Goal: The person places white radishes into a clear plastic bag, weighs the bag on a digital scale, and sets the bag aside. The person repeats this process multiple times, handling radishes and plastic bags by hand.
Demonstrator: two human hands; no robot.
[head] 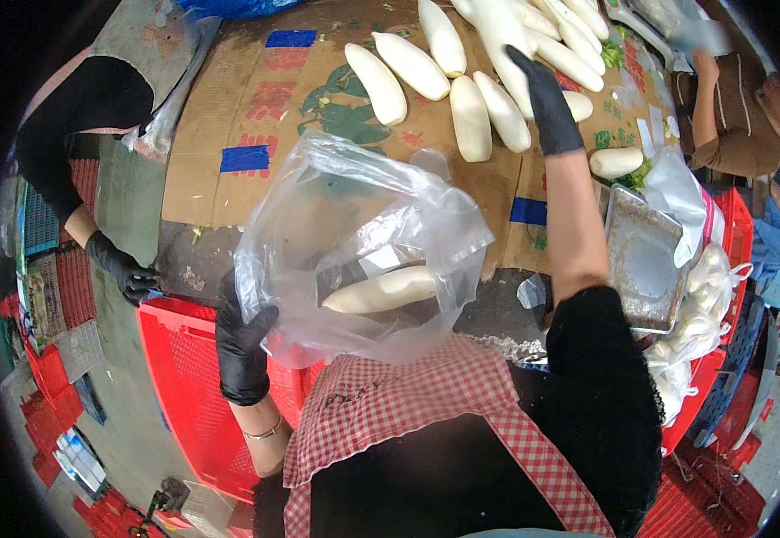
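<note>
My left hand, in a black glove, grips the left edge of a clear plastic bag. The bag's mouth gapes wide, and one white radish lies inside. My right hand, also black-gloved, reaches to the far side of the table and rests on a large white radish in the pile; whether the fingers have closed on it cannot be told. Several peeled white radishes lie around it on flattened cardboard. A shorter radish piece sits to the right of my forearm.
A worn metal tray is at the table's right, beside a red crate with knotted bags of white produce. Another red crate stands at the near left. A co-worker's gloved hand touches its corner; another person is at the right.
</note>
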